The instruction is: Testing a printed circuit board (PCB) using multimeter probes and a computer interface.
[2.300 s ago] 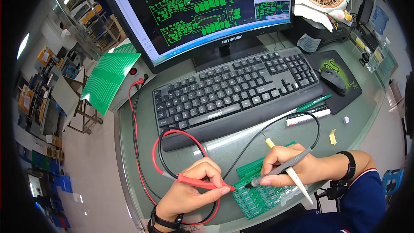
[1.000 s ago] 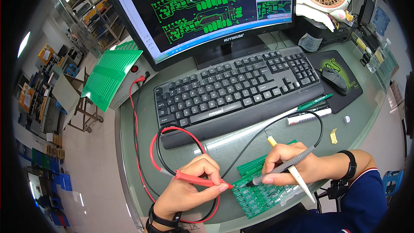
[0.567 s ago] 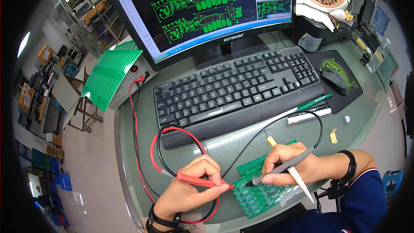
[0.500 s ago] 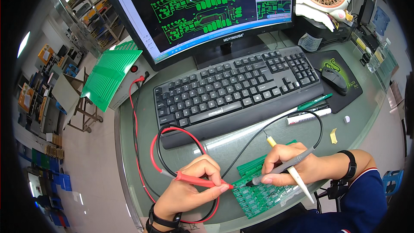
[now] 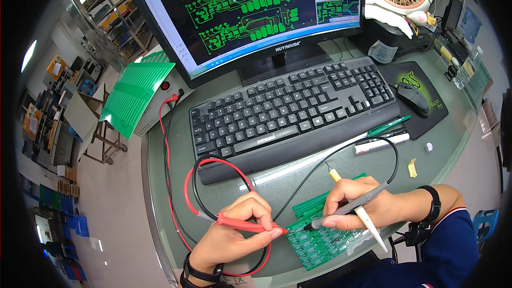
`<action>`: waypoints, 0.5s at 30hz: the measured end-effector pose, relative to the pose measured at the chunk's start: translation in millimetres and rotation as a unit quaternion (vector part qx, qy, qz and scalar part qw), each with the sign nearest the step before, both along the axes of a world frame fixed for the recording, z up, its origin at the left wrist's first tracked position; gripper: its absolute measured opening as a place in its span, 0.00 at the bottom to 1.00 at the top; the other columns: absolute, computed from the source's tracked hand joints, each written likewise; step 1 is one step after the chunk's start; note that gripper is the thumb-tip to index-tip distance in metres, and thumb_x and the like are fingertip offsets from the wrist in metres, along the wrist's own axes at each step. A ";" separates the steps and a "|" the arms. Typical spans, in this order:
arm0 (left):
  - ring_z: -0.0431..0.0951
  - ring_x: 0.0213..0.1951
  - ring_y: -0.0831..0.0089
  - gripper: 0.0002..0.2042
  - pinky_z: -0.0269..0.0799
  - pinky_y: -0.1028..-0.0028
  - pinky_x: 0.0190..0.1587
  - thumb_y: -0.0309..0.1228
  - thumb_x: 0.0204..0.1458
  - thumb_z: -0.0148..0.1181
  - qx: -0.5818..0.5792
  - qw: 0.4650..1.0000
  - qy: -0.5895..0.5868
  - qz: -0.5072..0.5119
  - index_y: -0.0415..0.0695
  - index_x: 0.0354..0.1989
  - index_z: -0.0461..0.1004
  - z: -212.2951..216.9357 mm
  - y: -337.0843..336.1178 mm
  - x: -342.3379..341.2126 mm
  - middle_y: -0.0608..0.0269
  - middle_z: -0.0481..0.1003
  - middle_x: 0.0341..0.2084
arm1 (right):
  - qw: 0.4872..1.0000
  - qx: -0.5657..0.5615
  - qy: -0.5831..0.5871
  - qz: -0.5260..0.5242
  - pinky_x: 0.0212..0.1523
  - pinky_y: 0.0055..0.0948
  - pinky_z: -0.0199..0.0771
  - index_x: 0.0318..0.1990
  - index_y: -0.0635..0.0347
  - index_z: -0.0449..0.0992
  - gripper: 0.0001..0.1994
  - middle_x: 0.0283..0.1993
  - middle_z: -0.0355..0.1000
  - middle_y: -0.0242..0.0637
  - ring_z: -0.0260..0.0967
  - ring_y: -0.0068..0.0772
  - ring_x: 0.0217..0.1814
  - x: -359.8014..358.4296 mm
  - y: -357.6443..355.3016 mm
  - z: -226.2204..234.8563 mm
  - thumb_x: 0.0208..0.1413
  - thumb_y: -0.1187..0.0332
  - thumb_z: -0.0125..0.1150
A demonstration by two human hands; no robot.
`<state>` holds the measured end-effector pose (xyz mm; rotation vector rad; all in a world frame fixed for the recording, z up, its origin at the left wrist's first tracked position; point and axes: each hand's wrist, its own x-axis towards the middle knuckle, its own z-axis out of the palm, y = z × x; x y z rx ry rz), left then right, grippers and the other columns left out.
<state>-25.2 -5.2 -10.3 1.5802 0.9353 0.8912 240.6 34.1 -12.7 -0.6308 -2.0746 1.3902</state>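
Observation:
My left hand (image 5: 238,233) is closed in a pinch around a red test probe (image 5: 242,224), its tip at the left edge of a green circuit board (image 5: 313,249). My right hand (image 5: 362,202) grips a grey test probe (image 5: 356,202) like a pen, its dark tip on or just over the board, close to the red tip. A slim white pen-like tool with a yellow end (image 5: 372,229) is also tucked in that hand, pointing away from the board. More green board (image 5: 313,204) shows behind, partly covered by my right hand.
Beyond my hands lie a black keyboard (image 5: 298,112) and a monitor (image 5: 256,16) with a green board layout. A mouse (image 5: 413,100), a green pen (image 5: 389,126) and a white marker (image 5: 382,144) are on the right. Red and black leads (image 5: 166,181) run to a box topped with a green panel (image 5: 137,96).
A yellow-orange shape has appeared at the top left of the layout on the monitor. The red probe's tip has shifted very slightly left; my right hand looks still.

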 end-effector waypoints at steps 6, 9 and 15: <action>0.69 0.31 0.79 0.09 0.66 0.78 0.35 0.22 0.44 0.67 -0.009 1.000 -0.007 0.000 0.43 0.25 0.69 1.1 -0.8 0.9 0.67 0.68 0.27 | 1.000 0.007 -0.005 -0.003 0.27 0.22 0.72 0.34 0.59 0.67 0.12 0.29 0.76 0.34 0.75 0.25 0.28 0.2 -0.4 -0.6 0.50 0.71 0.67; 0.69 0.31 0.78 0.09 0.66 0.78 0.35 0.22 0.44 0.67 -0.002 1.000 -0.002 -0.003 0.43 0.25 0.69 0.9 -0.5 1.1 0.67 0.68 0.27 | 1.000 0.013 -0.009 -0.007 0.26 0.22 0.72 0.33 0.58 0.68 0.12 0.29 0.76 0.33 0.75 0.25 0.28 -0.1 -0.8 -0.7 0.50 0.70 0.68; 0.70 0.31 0.78 0.09 0.66 0.78 0.34 0.22 0.44 0.66 0.016 1.000 0.014 -0.004 0.43 0.25 0.69 3.8 -1.3 2.5 0.67 0.68 0.27 | 1.000 0.013 -0.016 -0.016 0.25 0.21 0.71 0.32 0.58 0.68 0.12 0.28 0.76 0.31 0.74 0.23 0.26 -0.2 -1.9 -0.3 0.49 0.68 0.69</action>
